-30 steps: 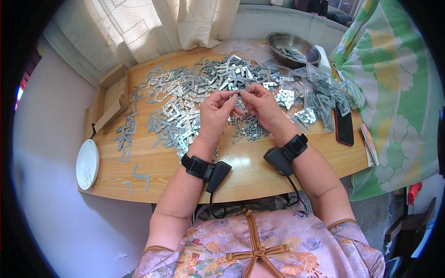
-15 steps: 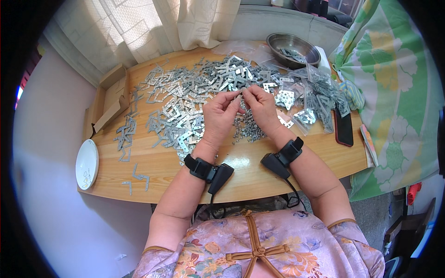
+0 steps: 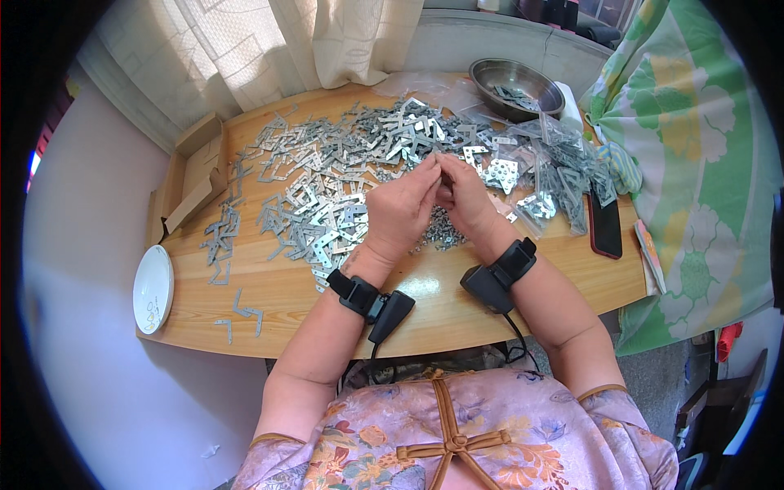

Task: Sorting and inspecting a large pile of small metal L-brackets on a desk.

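Observation:
My left hand point(image 3: 402, 208) and my right hand point(image 3: 468, 194) meet over the middle of the table, fingertips pinched together. Whatever sits between the fingers is too small and covered to make out. Just beyond and left of them spreads a big heap of flat L-shaped metal corner brackets point(image 3: 314, 219). Beneath my hands lies a pile of small screws point(image 3: 445, 233), partly covered by them. A clear bag of shiny metal parts point(image 3: 500, 175) rests right of my right hand.
Filled clear plastic bags point(image 3: 572, 159) crowd the right side, beside a phone point(image 3: 606, 233). A steel bowl point(image 3: 490, 79) holding brackets stands at the back right. An open cardboard box point(image 3: 196, 184) and a white plate point(image 3: 155, 286) are at the left edge. Black devices point(image 3: 390, 317) are strapped to both wrists.
My left hand has turned and shifted slightly right, its fingers now pressed against the right hand's fingertips. The right hand has barely moved. The heaps look the same.

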The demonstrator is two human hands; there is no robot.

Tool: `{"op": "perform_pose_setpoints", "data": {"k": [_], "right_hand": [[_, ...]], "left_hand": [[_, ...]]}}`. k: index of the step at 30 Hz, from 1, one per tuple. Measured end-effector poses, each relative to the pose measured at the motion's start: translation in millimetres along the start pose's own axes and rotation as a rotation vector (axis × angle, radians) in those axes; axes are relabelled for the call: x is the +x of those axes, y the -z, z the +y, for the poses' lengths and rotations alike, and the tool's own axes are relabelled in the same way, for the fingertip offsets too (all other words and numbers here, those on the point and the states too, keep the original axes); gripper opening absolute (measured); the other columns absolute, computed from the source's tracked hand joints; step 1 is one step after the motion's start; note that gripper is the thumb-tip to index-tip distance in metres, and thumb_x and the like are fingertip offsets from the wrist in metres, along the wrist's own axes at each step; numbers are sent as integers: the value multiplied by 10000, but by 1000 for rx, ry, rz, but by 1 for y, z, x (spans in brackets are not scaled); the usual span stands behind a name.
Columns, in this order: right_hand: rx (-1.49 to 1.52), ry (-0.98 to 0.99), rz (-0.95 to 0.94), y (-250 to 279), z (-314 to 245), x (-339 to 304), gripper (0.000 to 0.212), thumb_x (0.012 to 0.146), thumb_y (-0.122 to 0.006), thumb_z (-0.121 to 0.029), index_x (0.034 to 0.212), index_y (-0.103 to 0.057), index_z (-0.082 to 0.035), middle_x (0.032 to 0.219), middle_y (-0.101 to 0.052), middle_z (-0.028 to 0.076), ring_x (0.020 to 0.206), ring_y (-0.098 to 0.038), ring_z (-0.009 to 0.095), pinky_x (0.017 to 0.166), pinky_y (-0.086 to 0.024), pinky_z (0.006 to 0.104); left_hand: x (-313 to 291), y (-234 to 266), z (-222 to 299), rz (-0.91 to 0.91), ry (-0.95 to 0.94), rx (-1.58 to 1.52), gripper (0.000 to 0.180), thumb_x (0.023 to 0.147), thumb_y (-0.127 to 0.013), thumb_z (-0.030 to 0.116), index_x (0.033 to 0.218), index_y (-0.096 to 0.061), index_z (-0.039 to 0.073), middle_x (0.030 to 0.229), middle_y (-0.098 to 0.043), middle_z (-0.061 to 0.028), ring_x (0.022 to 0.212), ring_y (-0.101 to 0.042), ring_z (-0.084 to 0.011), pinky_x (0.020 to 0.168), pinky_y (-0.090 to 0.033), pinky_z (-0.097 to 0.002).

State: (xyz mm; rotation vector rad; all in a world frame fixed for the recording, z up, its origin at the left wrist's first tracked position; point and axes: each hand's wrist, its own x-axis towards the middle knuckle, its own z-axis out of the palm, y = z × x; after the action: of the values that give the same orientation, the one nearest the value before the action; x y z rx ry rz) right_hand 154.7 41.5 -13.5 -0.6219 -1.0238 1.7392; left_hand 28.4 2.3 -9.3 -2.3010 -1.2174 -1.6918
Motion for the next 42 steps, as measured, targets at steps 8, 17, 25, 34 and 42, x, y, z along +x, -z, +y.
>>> {"op": "perform_pose_setpoints", "data": {"k": [8, 17, 25, 34, 42], "right_hand": [[24, -92, -91, 6, -3, 3, 315, 913, -429, -339, 761, -525, -80, 580, -460, -22, 443, -324, 36, 382, -189, 182], [-159, -210, -126, 11, -7, 3, 410, 909, -417, -377, 752, -546, -21, 535, -474, 19, 426, -363, 67, 388, -264, 201], [-886, 599, 113, 7, -1, 4, 96, 774, -616, -100, 800, -591, -11, 639, -562, 48, 567, -539, 126, 521, -427, 268], [-1292, 919, 126, 5, -5, 3, 58, 700, -627, -84, 729, -592, -48, 690, -569, 77, 679, -574, 242, 575, -448, 326], [-1316, 816, 220, -4, -3, -4, 88, 779, -573, -123, 790, -530, -47, 698, -575, 111, 671, -577, 283, 571, -445, 372]], "left_hand": [[-6, -5, -5, 17, 456, -462, 162, 833, -573, 74, 980, -615, 23, 806, -649, -67, 642, -625, -141, 533, -474, -207], [-8, 0, -15, 46, 878, -943, 176, 859, -544, 110, 992, -572, -2, 814, -631, -57, 583, -590, -94, 430, -364, -155], [-7, 6, -19, 76, 957, -1068, 185, 849, -541, 96, 1001, -571, -6, 890, -639, -97, 573, -581, -99, 422, -373, -160], [-6, 5, -16, 43, 926, -1003, 187, 847, -546, 95, 999, -570, -10, 847, -635, -85, 557, -579, -90, 422, -370, -156], [-3, 2, -6, -11, 777, -805, 203, 860, -543, 107, 1022, -581, -11, 815, -633, -60, 631, -616, -100, 467, -405, -169]]}}
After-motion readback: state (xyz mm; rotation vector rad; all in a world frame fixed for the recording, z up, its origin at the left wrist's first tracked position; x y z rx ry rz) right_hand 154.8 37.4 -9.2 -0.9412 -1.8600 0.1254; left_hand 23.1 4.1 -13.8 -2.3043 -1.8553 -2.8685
